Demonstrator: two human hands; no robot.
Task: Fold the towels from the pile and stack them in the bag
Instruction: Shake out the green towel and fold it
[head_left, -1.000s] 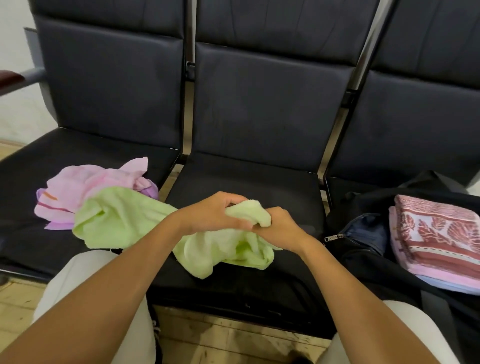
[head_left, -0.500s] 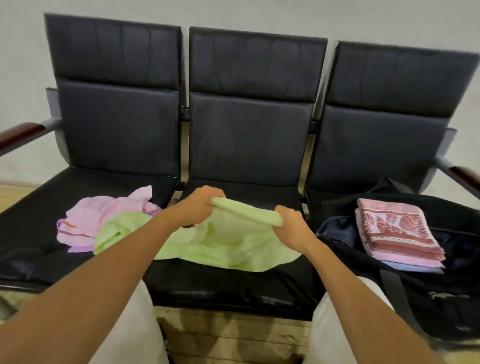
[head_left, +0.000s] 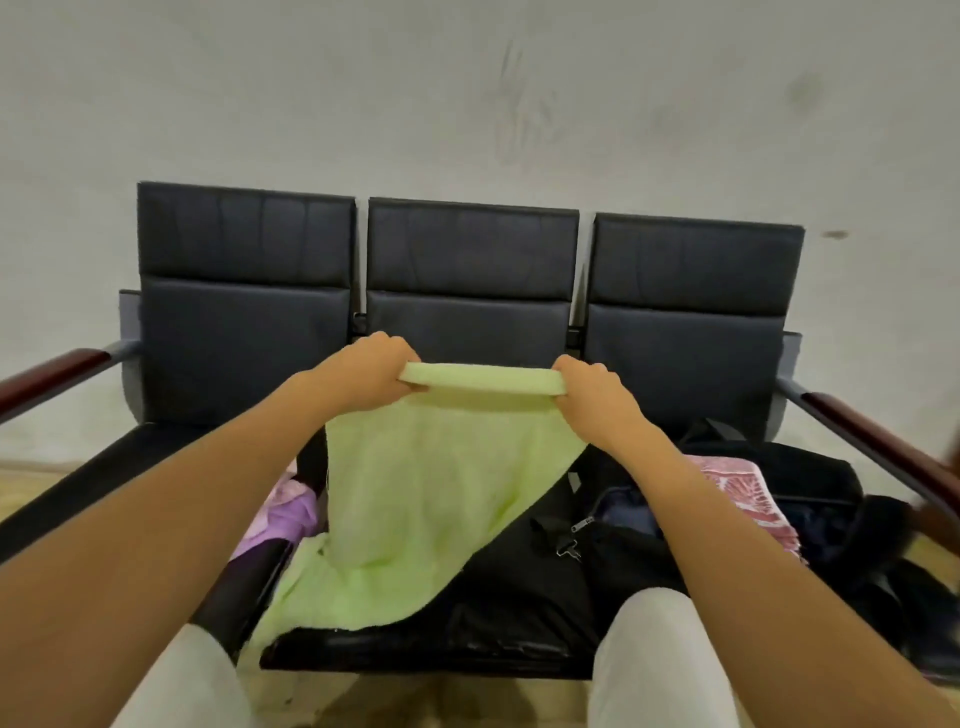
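A light green towel hangs stretched in front of me. My left hand grips its top left corner and my right hand grips the top right one, so the top edge runs taut between them. The towel's lower end trails on the middle seat. A pink and purple towel lies on the left seat, mostly hidden behind the green one. On the right seat an open black bag holds a folded red-and-pink patterned towel.
A row of three black padded chairs stands against a pale wall. Wooden armrests stick out at both ends. My knees in light trousers sit close to the seat's front edge, above a wooden floor.
Both hands have risen and spread apart, lifting the green towel off the seat and pulling its top edge straight. The view has tilted up toward the wall.
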